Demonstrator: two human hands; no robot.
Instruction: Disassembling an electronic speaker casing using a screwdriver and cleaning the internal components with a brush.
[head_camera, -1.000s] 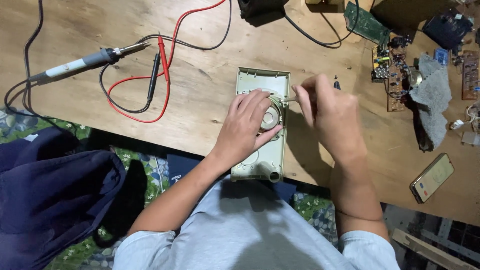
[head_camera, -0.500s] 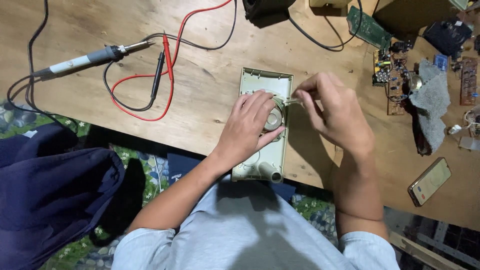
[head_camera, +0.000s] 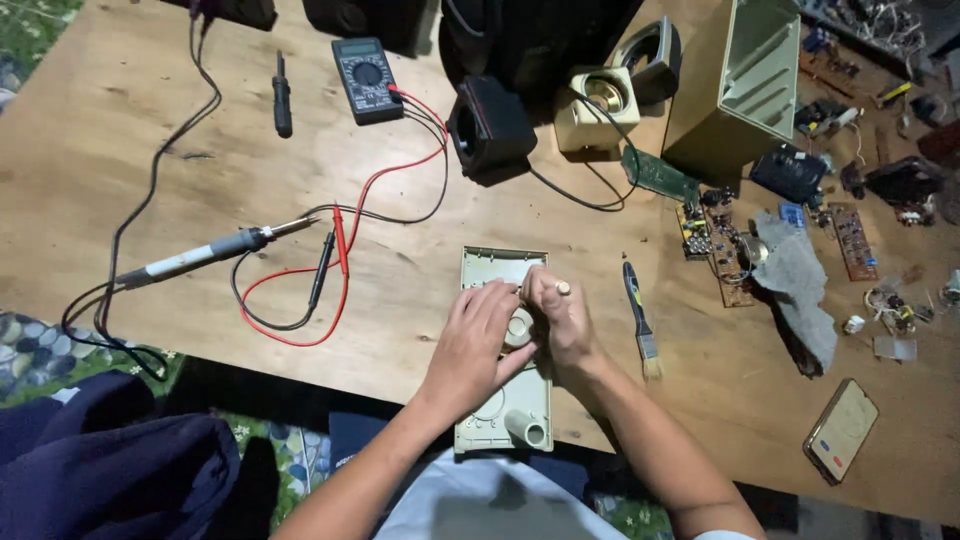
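Lying flat near the front edge of the wooden table (head_camera: 120, 130), the long pale-green plastic panel (head_camera: 505, 400) had both hands at work on its middle. The left hand (head_camera: 475, 345) rested palm-down on the panel, fingers gently curled and spread around a small round speaker (head_camera: 519, 328) seated there, steadying it rather than gripping it hard. The right hand (head_camera: 560, 315) was bunched close beside it, fingers pinched tightly together on something thin; only a small pale tip (head_camera: 563, 288) showed above the knuckles, and what the tool was could not be told. Thumb and fingertips of both hands nearly met over the speaker.

As a judgement, the work on the speaker looked under way but unfinished: the speaker sat in the panel's round opening, yet both hands were on it, and the panel lay apart from the tall green housing (head_camera: 745, 85) standing open at the back of the table. Whether any fastening had been made was hidden under the fingers.

Around them lay a soldering iron (head_camera: 205, 252), a multimeter (head_camera: 366, 78) with red and black leads (head_camera: 335, 250), a screwdriver (head_camera: 282, 95), a small brush (head_camera: 640, 320) just right of the right hand, circuit boards (head_camera: 715, 245), a grey cloth (head_camera: 800, 285) and a phone (head_camera: 842, 428)
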